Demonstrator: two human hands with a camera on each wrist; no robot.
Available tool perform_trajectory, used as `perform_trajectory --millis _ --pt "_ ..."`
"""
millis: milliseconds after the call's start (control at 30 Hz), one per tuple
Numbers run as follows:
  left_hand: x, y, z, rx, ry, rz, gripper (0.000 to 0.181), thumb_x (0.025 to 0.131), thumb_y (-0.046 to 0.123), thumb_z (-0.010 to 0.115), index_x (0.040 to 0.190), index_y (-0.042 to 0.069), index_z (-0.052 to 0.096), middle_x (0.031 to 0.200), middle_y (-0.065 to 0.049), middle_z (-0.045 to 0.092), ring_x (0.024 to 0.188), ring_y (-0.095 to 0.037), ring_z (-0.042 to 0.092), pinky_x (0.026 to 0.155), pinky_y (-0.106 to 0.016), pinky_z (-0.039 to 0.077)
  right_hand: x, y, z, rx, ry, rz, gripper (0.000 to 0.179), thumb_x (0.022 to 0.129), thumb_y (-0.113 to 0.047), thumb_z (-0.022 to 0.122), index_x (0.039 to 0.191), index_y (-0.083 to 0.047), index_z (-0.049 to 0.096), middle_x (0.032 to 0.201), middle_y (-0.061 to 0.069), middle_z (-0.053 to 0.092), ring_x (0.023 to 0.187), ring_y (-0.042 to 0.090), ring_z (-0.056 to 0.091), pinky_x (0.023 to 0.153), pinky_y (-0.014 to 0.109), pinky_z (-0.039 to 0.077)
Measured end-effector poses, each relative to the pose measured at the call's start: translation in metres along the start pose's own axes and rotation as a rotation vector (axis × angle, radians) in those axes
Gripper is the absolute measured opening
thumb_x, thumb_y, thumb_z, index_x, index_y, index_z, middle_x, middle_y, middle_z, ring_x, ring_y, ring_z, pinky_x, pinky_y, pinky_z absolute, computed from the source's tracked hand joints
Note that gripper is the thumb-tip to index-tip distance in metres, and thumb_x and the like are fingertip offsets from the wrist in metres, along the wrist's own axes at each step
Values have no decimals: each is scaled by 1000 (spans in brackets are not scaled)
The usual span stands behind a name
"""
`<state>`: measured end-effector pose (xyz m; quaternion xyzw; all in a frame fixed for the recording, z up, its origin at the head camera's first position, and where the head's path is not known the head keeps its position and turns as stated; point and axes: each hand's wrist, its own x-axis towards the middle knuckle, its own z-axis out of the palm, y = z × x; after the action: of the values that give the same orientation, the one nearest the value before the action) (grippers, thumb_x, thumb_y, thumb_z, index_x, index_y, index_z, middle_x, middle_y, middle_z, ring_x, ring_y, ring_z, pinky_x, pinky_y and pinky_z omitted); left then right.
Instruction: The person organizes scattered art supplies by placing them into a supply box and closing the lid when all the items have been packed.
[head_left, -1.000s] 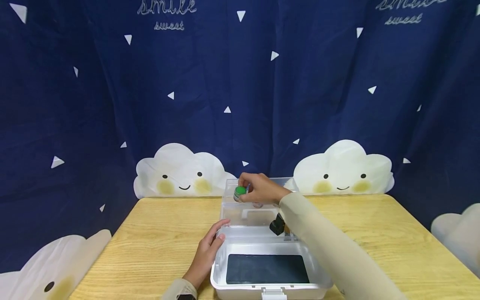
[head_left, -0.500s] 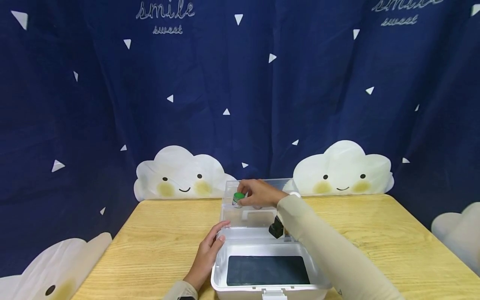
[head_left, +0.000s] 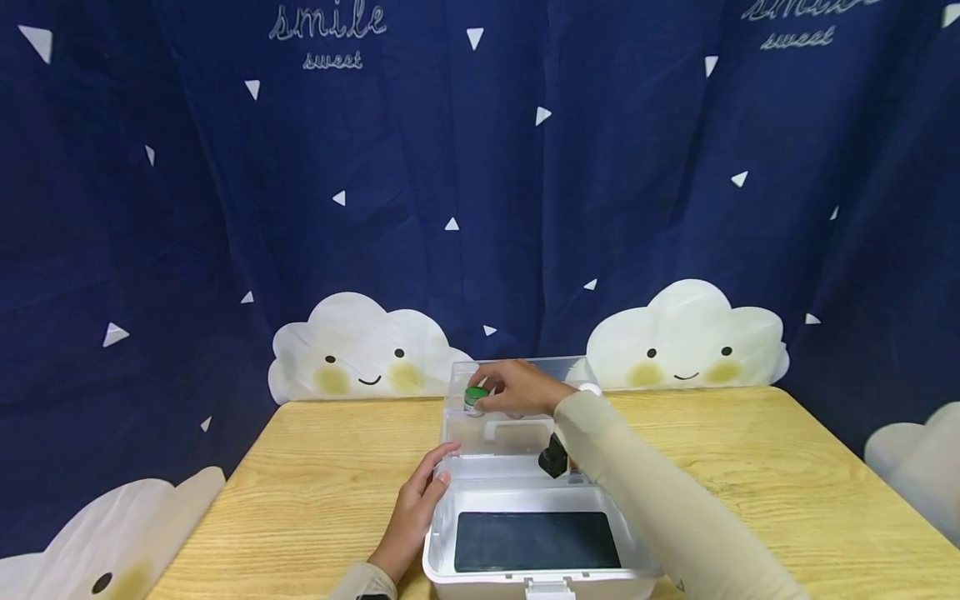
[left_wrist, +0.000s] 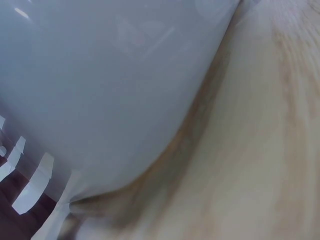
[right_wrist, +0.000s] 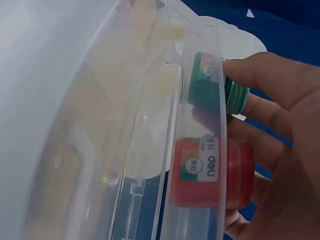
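Note:
My right hand (head_left: 521, 387) pinches a small green-capped paint jar (head_left: 475, 397) between thumb and fingers, at the left end of the clear upper compartment (head_left: 459, 379) of an open white storage box (head_left: 480, 577). The right wrist view has the green jar (right_wrist: 202, 82) upright relative to the tray, its lower part behind the clear wall, the fingers around its cap. Just beside it stands a red paint jar (right_wrist: 200, 172) with a "deli" label. On the box's left side rests my left hand (head_left: 412, 504), fingers extended along the rim; its fingers are mostly outside the left wrist view.
A dark rectangular panel (head_left: 536, 542) lies on the box's floor. A black angular object (head_left: 553, 457) sits at the hinge side, partly behind my right sleeve (head_left: 645, 475). The wooden table (head_left: 337, 467) ends at a navy curtain (head_left: 390, 208) with cloud shapes.
My right hand has lowered the green-capped jar slightly into the clear compartment, and the jar has gone from tilted to upright. The left hand stays at the box's side.

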<state>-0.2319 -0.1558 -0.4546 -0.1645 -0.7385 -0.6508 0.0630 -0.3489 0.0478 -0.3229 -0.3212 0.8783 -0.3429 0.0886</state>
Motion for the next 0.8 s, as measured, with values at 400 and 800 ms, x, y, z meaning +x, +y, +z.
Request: perform_trajectory --millis 400,800 --pt "0 1 0 13 -11 -28 38 104 24 42 142 24 45 140 -7 50 127 -25 47 99 -27 42 -4 -4 0 -109 8 -47 30 85 -23 74 114 -19 69 96 -7 68 86 11 60 70 25 52" --pt "1 -1 0 -12 -4 -54 36 103 25 43 139 30 47 139 -3 51 126 -21 48 98 -26 42 -5 -8 -1 -126 -5 -26 37 84 -22 74 120 -18 68 97 -8 68 88 11 59 74 27 50"
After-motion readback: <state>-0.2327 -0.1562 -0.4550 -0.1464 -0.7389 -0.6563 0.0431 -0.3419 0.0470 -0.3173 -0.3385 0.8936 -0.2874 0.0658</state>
